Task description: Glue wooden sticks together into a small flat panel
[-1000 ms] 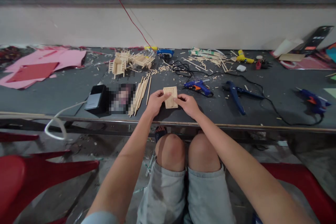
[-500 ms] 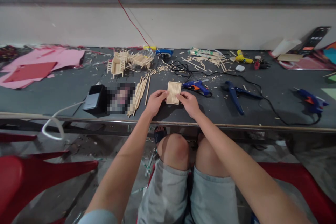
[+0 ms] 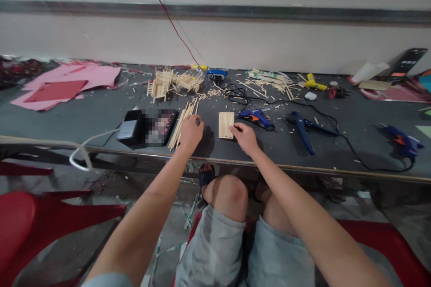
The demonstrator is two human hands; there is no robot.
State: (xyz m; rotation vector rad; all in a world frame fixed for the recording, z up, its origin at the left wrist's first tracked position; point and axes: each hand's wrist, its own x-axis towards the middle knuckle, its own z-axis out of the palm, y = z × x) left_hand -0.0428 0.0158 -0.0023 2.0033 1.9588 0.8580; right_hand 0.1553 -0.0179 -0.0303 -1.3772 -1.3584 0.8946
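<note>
A small rectangular panel of wooden sticks stands out pale against the dark table. My right hand pinches its right edge between thumb and fingers. To the left, my left hand is curled at a bundle of long wooden sticks, touching or just over their right side. Its fingertips are mostly hidden, so what they grip does not show. Just right of the panel lies a blue hot glue gun with an orange trigger.
Small stick-built furniture and loose stick pieces lie toward the wall. Blue pliers-like cutters and a second glue gun with a trailing cord are at right. A power bank and phone sit left.
My left hand has let go of the panel and moved left to the stick bundle. My right hand still holds the panel. The view has shifted slightly.
</note>
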